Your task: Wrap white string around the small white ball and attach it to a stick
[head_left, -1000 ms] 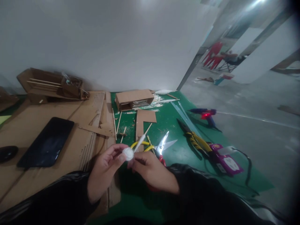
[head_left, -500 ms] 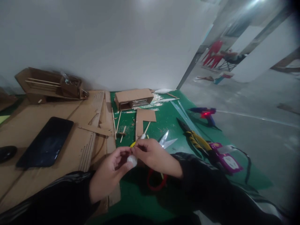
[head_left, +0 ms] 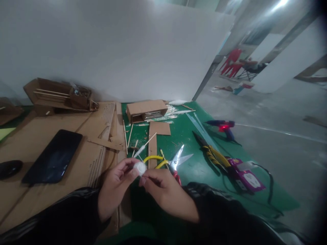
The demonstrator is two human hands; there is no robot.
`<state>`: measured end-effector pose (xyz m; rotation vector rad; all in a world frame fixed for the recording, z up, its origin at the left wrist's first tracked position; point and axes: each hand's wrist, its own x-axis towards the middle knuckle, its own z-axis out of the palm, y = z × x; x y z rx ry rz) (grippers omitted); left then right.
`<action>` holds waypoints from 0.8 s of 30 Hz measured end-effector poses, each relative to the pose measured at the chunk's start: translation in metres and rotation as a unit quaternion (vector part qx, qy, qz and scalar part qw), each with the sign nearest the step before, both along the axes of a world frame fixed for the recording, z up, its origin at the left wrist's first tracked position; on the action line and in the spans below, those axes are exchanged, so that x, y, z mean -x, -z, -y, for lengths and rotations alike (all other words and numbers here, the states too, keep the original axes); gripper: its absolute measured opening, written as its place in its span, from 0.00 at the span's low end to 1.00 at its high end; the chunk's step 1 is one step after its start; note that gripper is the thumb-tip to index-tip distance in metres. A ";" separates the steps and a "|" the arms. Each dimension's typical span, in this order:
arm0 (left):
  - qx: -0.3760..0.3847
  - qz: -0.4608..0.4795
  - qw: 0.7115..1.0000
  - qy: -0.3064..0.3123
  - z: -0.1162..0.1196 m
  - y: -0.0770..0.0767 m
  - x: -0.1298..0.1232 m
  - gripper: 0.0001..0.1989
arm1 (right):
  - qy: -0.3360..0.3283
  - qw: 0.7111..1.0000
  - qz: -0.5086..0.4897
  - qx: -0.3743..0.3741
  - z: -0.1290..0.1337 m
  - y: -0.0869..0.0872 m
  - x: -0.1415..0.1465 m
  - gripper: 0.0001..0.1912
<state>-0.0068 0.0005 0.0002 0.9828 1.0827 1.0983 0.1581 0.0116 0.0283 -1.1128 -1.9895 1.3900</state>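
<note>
My left hand is closed around a small white ball of thread, gripping it between thumb and fingers. Just beyond the left fingertips is a thin wooden stick with white thread wound on its lower part; a strand runs from there toward the ball. Whether the left fingers also grip the stick is hard to see. My right hand is pinched against the ball's lower right side, and what its fingertips hold is hidden. Red-handled scissors and a tool's yellow handles lie just past the hands.
An L-shaped cardboard piece, a cardboard box and loose sticks lie ahead. Long-nose pliers, a purple device and a lit glue gun are at right. Left are a tablet, a mouse and a cardboard model.
My right hand has moved from above the ball down to its lower right. The thread-wound stick has shifted left and tilted more, and the scissors and yellow handles show more fully.
</note>
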 end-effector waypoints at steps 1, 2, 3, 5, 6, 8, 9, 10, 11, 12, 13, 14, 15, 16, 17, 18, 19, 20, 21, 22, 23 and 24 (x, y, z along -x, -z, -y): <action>-0.002 0.010 1.000 0.006 0.001 0.000 0.000 0.10 | -0.003 1.000 -0.008 0.026 -0.002 0.005 0.000 0.11; -0.005 0.018 1.000 0.013 0.002 0.000 -0.001 0.09 | -0.006 0.999 -0.016 0.047 -0.005 0.010 0.001 0.11; -0.009 0.023 0.999 0.020 0.003 -0.001 -0.001 0.09 | -0.006 0.998 -0.022 0.063 -0.007 0.014 0.001 0.11; -0.013 0.020 0.999 0.030 0.005 -0.004 -0.001 0.09 | -0.007 0.997 -0.029 0.075 -0.013 0.018 0.001 0.10; -0.012 0.015 0.999 0.034 0.006 -0.005 -0.001 0.10 | -0.006 0.997 -0.029 0.073 -0.017 0.019 0.001 0.11; -0.006 0.000 0.999 0.042 0.007 -0.008 -0.001 0.13 | 0.003 0.997 -0.016 0.077 -0.024 0.018 -0.001 0.11; -0.003 -0.008 0.999 0.047 0.008 -0.009 -0.001 0.14 | 0.009 0.996 -0.008 0.085 -0.028 0.017 -0.003 0.11; -0.001 -0.016 0.998 0.052 0.008 -0.010 -0.001 0.14 | 0.015 0.996 -0.002 0.093 -0.032 0.016 -0.004 0.12; -0.001 -0.026 0.998 0.058 0.008 -0.010 -0.001 0.15 | 0.019 0.995 0.003 0.102 -0.036 0.014 -0.006 0.12; 0.000 -0.037 0.997 0.063 0.007 -0.010 -0.001 0.15 | 0.019 0.994 0.007 0.109 -0.040 0.013 -0.007 0.11; 0.002 -0.048 0.997 0.068 0.007 -0.009 -0.001 0.14 | 0.016 0.994 0.008 0.110 -0.043 0.012 -0.008 0.11; 0.004 -0.059 0.996 0.071 0.007 -0.008 -0.001 0.14 | 0.015 0.994 0.010 0.107 -0.047 0.012 -0.009 0.11; 0.004 -0.071 0.995 0.074 0.007 -0.006 -0.001 0.14 | 0.014 0.994 0.012 0.104 -0.049 0.012 -0.010 0.11; 0.001 -0.086 0.994 0.075 0.007 -0.004 -0.001 0.14 | 0.014 0.995 0.014 0.098 -0.051 0.012 -0.010 0.12; -0.006 -0.101 0.992 0.074 0.006 -0.002 -0.001 0.14 | 0.015 0.996 0.016 0.092 -0.053 0.012 -0.009 0.12; -0.015 -0.117 0.990 0.074 0.006 0.000 -0.001 0.14 | 0.017 0.996 0.018 0.087 -0.054 0.013 -0.009 0.13; -0.023 -0.135 0.988 0.074 0.006 0.002 -0.001 0.14 | 0.019 0.996 0.021 0.081 -0.054 0.014 -0.009 0.13; -0.030 -0.153 0.985 0.074 0.007 0.004 -0.001 0.13 | 0.021 0.997 0.027 0.073 -0.053 0.014 -0.009 0.13; -0.036 -0.169 0.982 0.074 0.007 0.006 -0.001 0.13 | 0.022 0.997 0.037 0.063 -0.052 0.014 -0.008 0.13; -0.042 -0.184 0.979 0.072 0.007 0.007 -0.002 0.13 | 0.024 0.997 0.049 0.049 -0.050 0.012 -0.008 0.12; -0.048 -0.195 0.978 0.064 0.008 0.008 -0.002 0.13 | 0.024 0.997 0.062 0.033 -0.048 0.010 -0.008 0.12; -0.054 -0.204 0.976 0.054 0.008 0.009 -0.003 0.14 | 0.025 0.997 0.075 0.016 -0.045 0.007 -0.008 0.12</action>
